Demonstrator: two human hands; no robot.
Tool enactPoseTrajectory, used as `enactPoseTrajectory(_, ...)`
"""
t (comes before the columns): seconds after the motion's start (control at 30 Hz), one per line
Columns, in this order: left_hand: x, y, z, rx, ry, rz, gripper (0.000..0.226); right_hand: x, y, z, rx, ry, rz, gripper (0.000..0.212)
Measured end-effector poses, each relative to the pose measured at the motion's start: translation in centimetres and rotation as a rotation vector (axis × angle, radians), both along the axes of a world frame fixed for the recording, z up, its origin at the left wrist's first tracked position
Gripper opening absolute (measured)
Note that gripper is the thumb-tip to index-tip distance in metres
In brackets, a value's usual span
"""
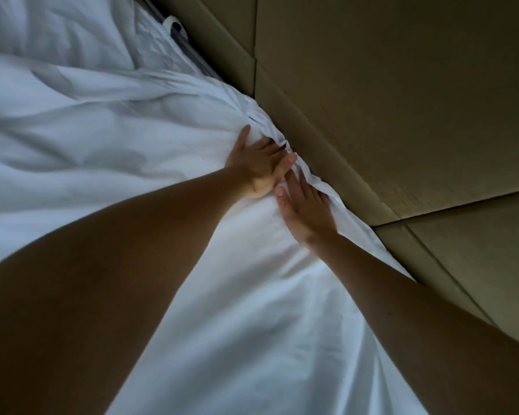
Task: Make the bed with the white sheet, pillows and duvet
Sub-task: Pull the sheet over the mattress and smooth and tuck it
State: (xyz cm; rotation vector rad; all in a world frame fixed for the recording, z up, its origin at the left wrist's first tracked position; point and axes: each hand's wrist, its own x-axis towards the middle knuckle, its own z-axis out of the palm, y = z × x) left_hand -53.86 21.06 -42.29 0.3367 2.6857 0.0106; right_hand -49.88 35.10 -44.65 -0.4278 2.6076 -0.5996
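A white sheet (228, 310) covers the bed and bunches into folds along the edge that meets the tan wall panels. My left hand (258, 166) lies flat on the bunched edge, fingers spread and pressing the fabric toward the wall. My right hand (304, 211) sits just below it, fingers pushed into the sheet's folds at the gap by the wall; its fingertips are partly hidden in the cloth. A rumpled white duvet (57, 121) fills the left of the view. No pillow is in sight.
Tan wall panels (402, 100) with seams run along the bed's right side. A dark metal rail (177, 34) shows in the gap between bed and wall at the top.
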Motion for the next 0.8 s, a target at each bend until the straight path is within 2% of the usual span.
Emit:
enactPoseTrajectory(0.07,-0.8,0.7,0.9,-0.101,-0.065,-0.024,0.054,0.1,0.0,0.3,0.003,0.005,-0.01,0.059)
enactPoseTrajectory(0.13,-1.0,1.5,1.9,-0.109,-0.134,0.006,0.055,1.2,0.6,0.8,0.085,0.068,-0.013,0.065)
enactPoseTrajectory(0.17,-0.8,1.5,2.3,-0.085,-0.112,0.004,0.054,2.2,1.1,1.1,0.13,0.141,-0.007,0.07)
enactPoseTrajectory(0.2,-0.2,1.3,2.6,-0.029,-0.028,-0.002,0.052,3.3,1.9,1.3,0.14,0.223,0.004,0.072)
enactPoseTrajectory(0.27,1.8,0.8,2.5,0.225,0.293,-0.025,0.048,5.3,4.0,1.3,0.061,0.356,0.012,0.065)
enactPoseTrajectory(0.3,3.0,0.7,2.2,0.373,0.391,-0.041,0.049,6.2,5.2,1.4,0.032,0.383,0.008,0.062)
enactPoseTrajectory(0.33,4.3,0.9,1.9,0.462,0.412,-0.067,0.053,7.1,6.3,1.3,0.027,0.397,0.001,0.06)
enactPoseTrajectory(0.43,6.7,3.6,1.0,0.388,0.165,-0.104,0.064,8.6,8.3,1.4,0.104,0.315,-0.029,0.072)
enactPoseTrajectory(0.47,7.0,4.7,0.9,0.326,0.087,-0.098,0.06,8.8,8.4,1.5,0.138,0.235,-0.039,0.08)
enactPoseTrajectory(0.57,6.6,7.5,1.2,0.229,-0.062,-0.03,0.052,7.8,8.3,1.5,0.195,-0.022,-0.058,0.084)
enactPoseTrajectory(0.7,5.7,9.0,1.4,0.081,-0.12,-0.055,0.054,7.0,8.2,1.5,0.145,-0.088,-0.078,0.072)
enactPoseTrajectory(0.8,4.9,10.3,1.7,0.085,-0.178,0.031,0.064,6.4,8.7,1.4,0.043,-0.064,-0.12,0.063)
